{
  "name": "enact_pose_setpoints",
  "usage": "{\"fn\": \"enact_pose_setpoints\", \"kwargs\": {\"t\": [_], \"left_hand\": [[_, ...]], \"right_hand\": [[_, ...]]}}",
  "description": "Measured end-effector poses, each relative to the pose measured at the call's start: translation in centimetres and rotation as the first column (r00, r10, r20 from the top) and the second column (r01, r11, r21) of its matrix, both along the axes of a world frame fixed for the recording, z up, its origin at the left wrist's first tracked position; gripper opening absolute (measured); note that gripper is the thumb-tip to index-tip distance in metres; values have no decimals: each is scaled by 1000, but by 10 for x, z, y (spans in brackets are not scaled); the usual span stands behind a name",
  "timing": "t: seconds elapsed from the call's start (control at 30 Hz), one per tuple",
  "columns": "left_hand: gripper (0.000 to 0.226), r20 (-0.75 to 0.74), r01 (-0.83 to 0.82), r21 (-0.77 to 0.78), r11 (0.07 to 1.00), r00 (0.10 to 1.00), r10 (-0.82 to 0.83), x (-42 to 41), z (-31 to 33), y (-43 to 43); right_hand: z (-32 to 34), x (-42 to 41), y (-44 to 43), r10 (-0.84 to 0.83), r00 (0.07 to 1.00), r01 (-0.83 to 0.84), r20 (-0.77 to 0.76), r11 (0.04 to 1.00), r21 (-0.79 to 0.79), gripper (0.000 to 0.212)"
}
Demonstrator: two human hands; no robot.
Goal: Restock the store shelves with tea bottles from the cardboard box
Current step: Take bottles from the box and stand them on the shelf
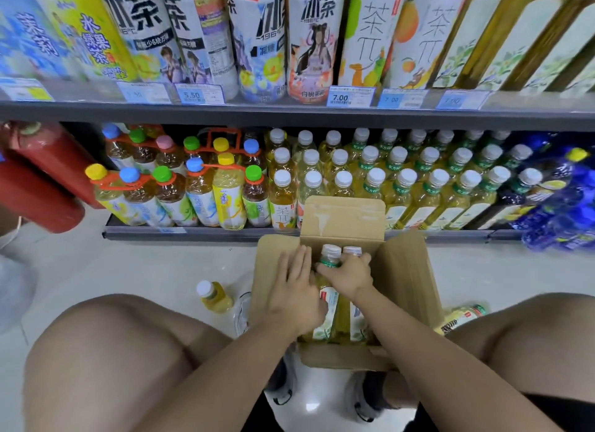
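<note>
An open cardboard box [405, 270] stands on the floor between my knees, below the bottom shelf. Inside it stand yellow tea bottles [331, 253] with white caps and green neck bands. My right hand [349, 275] grips the neck of one of them, fingers curled round it. My left hand [297, 287] lies flat against the bottles at the box's left side, fingers straight. Rows of matching white-capped tea bottles [434, 190] fill the bottom shelf [206, 233] right behind the box.
A small yellow bottle [214, 296] stands on the floor left of the box, and another bottle [463, 317] lies to its right. Colour-capped multipacks [180, 187] fill the shelf's left, blue bottles [560, 200] its right. Large tea bottles [309, 42] line the upper shelf. Red bottles [42, 174] jut in at far left.
</note>
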State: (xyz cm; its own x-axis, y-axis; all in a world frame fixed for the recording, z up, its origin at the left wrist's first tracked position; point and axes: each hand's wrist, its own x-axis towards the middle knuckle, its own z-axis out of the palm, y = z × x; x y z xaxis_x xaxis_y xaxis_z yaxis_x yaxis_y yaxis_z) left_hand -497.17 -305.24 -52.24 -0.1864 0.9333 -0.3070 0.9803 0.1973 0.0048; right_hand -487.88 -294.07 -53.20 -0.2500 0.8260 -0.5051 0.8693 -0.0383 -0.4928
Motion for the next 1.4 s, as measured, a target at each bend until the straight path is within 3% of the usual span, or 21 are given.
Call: {"fn": "enact_pose_setpoints", "kwargs": {"t": [0.07,0.17,0.3,0.43,0.53,0.67,0.77,0.87,1.07,1.17,1.3,1.4], "left_hand": [[90,35,-48,-72,996,998,50,16,1,1],[102,47,-138,-82,987,989,142,34,-3,8],[96,60,-211,-82,974,974,216,35,-3,22],[86,110,-273,-109,956,952,284,27,3,28],[79,171,-337,-66,939,923,344,30,6,27],[71,393,-470,10,883,814,429,31,27,31],[71,563,-542,148,827,734,380,21,73,41],[67,615,-543,283,791,735,284,8,138,49],[75,578,-501,541,676,805,134,-16,287,65],[71,521,-454,672,585,851,63,-29,365,76],[89,443,-417,804,424,896,41,-48,460,95],[92,426,-394,848,356,904,-15,-58,515,114]], "right_hand": [[4,15,-6,-40,997,43,-63,998,52,74],[12,31,-12,-96,984,109,-149,991,77,60],[29,48,-11,-54,965,78,-257,994,82,36],[32,56,-14,-9,968,41,-251,992,123,30],[33,63,-18,11,972,39,-235,977,208,33],[68,66,-22,44,943,69,-330,944,322,27],[118,61,-10,170,918,23,-359,880,474,36],[185,57,4,277,892,-36,-359,832,553,36],[341,47,25,454,830,-37,-323,623,782,41],[417,43,37,530,787,50,-316,456,889,38],[507,36,55,610,695,168,-381,378,910,32],[557,28,76,624,717,264,-310,168,950,34]]}}
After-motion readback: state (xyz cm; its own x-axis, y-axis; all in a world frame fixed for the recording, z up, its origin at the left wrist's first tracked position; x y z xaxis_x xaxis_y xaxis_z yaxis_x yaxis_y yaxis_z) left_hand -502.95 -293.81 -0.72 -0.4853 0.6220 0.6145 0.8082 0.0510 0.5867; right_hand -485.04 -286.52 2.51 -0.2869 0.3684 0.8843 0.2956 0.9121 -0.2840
